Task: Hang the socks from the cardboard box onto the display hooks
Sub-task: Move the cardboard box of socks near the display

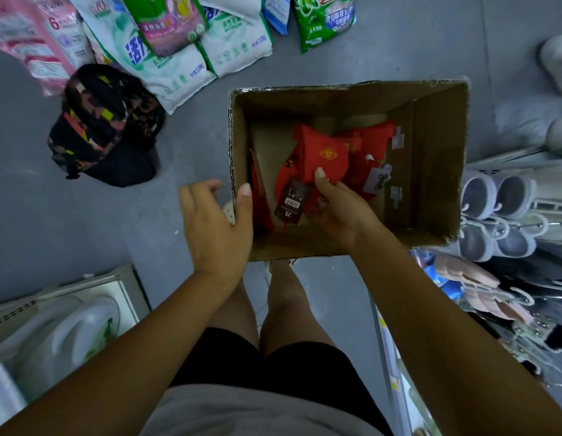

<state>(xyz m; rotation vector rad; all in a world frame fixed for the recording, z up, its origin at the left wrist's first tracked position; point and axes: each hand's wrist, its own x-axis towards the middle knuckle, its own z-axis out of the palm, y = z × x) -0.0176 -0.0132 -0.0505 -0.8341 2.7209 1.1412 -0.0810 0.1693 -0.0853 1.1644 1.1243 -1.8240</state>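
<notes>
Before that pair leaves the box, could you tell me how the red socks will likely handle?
The red socks look like soft fabric, so they will probably droop from the right hand. A thumb-and-finger pinch holds them, so likely light. Their black tag looks stiffer and may dangle.

You pinch soft red cloth socks (323,152); beside your grip, a smooth black paper tag (292,199); around both, a matt brown cardboard box (436,158).

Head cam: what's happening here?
Someone stands over an open cardboard box on the floor. The right hand grips a red sock pair with a dark tag, inside the box. The left hand is open at the box's left wall, holding nothing. Other red socks lie in the box.
</notes>
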